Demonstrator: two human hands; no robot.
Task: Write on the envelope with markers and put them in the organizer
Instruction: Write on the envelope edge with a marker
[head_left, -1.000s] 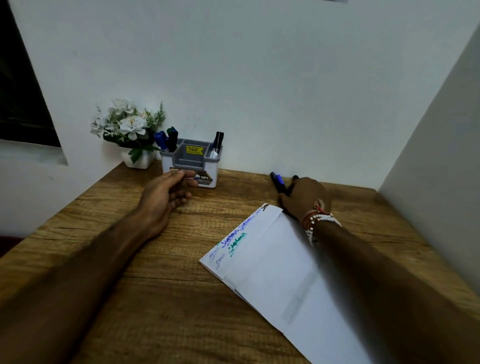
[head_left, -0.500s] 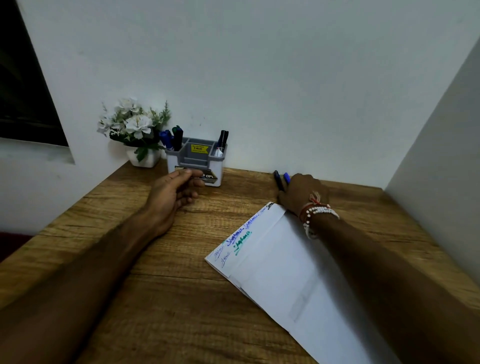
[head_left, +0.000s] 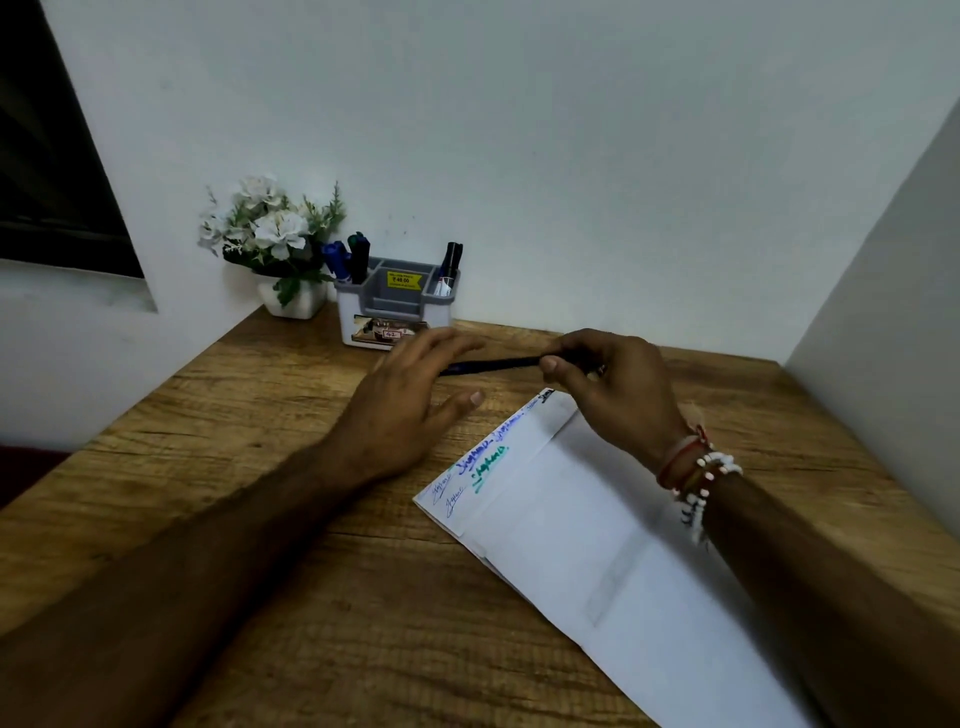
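Note:
A white envelope (head_left: 597, 525) lies slanted on the wooden desk (head_left: 291, 426), with blue and green writing near its far left edge. My right hand (head_left: 613, 384) hovers over the envelope's far corner and pinches one end of a dark marker (head_left: 488, 365) that points left, held level. My left hand (head_left: 410, 400) floats with fingers spread right at the marker's other end; contact is unclear. A grey and white organizer (head_left: 395, 306) stands at the back by the wall, with several markers (head_left: 348, 260) upright in its side slots.
A small white pot of white flowers (head_left: 270, 239) sits left of the organizer against the wall. A dark window opening (head_left: 52, 171) is at the far left. A white side wall (head_left: 893, 322) bounds the desk on the right.
My right hand has lifted a marker off the desk near the back wall and brought it leftward. My left hand has moved right from in front of the organizer toward the marker's free end.

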